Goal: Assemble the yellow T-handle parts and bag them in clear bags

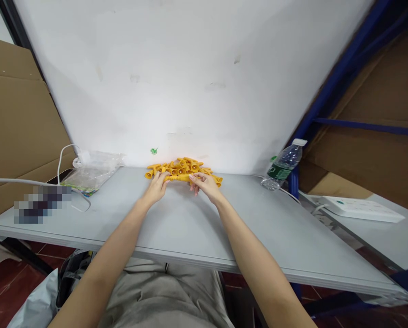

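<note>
A small heap of yellow plastic pieces [181,166] with hollow, flared ends lies at the back of the table, against the white panel. In front of the heap, a long yellow plastic piece [179,178] with a ridged section is held level between both hands. My left hand [156,187] is closed on its left end, fingertips on the ridges. At the other end, my right hand [206,184] pinches it between thumb and fingers. The fingers partly cover both ends of the piece, and its exact kind cannot be made out.
On the grey table [186,223], a clear plastic bag [91,175] and a white cable [58,164] lie left. A tilted water bottle [284,164] leans at the right. A white power strip [363,209] is farther right, near blue rack bars [361,125]. Cardboard [16,127] stands left.
</note>
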The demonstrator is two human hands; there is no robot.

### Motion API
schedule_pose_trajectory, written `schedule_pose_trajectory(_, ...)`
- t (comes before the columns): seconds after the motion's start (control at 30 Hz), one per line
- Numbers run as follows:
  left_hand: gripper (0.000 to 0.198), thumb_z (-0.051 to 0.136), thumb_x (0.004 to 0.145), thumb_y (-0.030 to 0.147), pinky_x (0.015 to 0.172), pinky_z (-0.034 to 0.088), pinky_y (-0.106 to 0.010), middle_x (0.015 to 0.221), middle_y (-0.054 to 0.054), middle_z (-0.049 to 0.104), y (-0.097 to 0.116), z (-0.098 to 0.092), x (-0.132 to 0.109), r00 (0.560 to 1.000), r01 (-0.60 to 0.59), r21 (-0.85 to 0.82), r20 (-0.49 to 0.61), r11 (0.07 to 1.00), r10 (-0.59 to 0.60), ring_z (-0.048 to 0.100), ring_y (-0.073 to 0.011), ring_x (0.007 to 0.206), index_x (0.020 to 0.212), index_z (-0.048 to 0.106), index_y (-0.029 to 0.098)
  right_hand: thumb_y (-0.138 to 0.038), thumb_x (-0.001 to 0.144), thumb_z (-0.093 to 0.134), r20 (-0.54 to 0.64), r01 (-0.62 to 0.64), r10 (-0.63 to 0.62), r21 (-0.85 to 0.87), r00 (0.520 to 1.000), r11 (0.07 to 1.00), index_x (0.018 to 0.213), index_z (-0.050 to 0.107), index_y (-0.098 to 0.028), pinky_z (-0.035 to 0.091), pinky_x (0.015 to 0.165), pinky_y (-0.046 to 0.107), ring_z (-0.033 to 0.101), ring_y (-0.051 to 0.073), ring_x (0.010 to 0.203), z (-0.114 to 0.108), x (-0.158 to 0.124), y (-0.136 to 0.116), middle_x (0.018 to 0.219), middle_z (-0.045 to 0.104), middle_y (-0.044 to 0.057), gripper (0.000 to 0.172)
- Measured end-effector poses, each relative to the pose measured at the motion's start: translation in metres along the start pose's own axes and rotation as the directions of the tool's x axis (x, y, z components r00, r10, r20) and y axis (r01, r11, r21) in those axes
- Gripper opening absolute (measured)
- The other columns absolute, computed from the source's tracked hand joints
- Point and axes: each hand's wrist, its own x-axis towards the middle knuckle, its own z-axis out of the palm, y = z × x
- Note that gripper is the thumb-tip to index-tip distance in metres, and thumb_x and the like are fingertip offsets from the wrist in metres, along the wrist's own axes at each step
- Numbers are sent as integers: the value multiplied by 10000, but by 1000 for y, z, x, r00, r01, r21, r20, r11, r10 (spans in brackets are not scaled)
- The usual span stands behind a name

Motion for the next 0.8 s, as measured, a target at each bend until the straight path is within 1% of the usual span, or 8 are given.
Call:
schedule_pose_trajectory(0.1,266,432,948,194,963,466,-372,1120,-97,554,-1,0,0,1000,-14,3,-11,1000,14,567,-202,1041,1196,527,206,-725,643,682,-30,3,-4,-6,1000,1000,731,581,-191,372,375,260,493,124,342,5,-2,-4,482,620,4,551)
schedule_pose_trajectory(0.23,259,428,954,217,968,467,-394,1113,-101,560,-4,1,0,998,-59,1,-34,998,59,568,-212,1047,1194,524,201,-747,636,669,-69,0,-2,-23,998,1000,610,534,-195,351,361,249,466,105,321,8,-3,-8,450,593,0,569)
schedule_pose_trajectory(0.33,258,420,960,242,971,466,-407,1103,-101,565,-6,1,0,996,-79,-9,-43,997,79,568,-217,1048,1193,524,203,-745,634,673,-101,-27,27,-6,995,1000,546,493,-199,330,350,243,451,95,310,10,-4,-9,436,581,6,582)
schedule_pose_trajectory(0.43,267,417,965,276,975,466,-412,1097,-101,566,-7,1,0,997,-74,-22,-36,997,74,568,-223,1057,1199,526,208,-734,653,670,-129,-62,63,13,990,998,500,454,-208,306,331,243,433,92,301,12,-3,-9,417,557,8,589)
schedule_pose_trajectory(0.53,277,419,965,294,991,457,-425,1104,-108,564,-8,2,1,997,-73,-41,-28,997,71,560,-230,1079,1204,525,204,-708,679,673,-160,-101,105,37,981,994,494,447,-209,299,328,242,412,84,299,14,-2,-7,408,539,4,578)
schedule_pose_trajectory(0.6,283,421,965,308,1003,448,-434,1111,-112,558,-9,2,1,998,-63,-59,-25,996,61,551,-233,1095,1206,523,202,-703,692,669,-158,-129,135,49,978,991,513,464,-204,316,344,240,426,85,312,14,0,-5,425,557,13,569)
schedule_pose_trajectory(0.7,290,422,967,338,1019,435,-434,1112,-112,546,-11,4,2,999,-27,-90,-31,996,24,545,-232,1107,1203,522,202,-724,708,638,-110,-152,156,46,982,987,558,500,-190,365,393,238,478,90,354,14,2,0,502,619,40,572)
schedule_pose_trajectory(0.8,300,421,968,365,1027,427,-431,1124,-110,533,-13,5,2,1000,1,-115,-28,993,-4,541,-227,1108,1200,520,203,-740,716,614,-67,-138,141,41,988,990,594,516,-182,404,439,242,512,92,393,13,4,3,589,659,53,579)
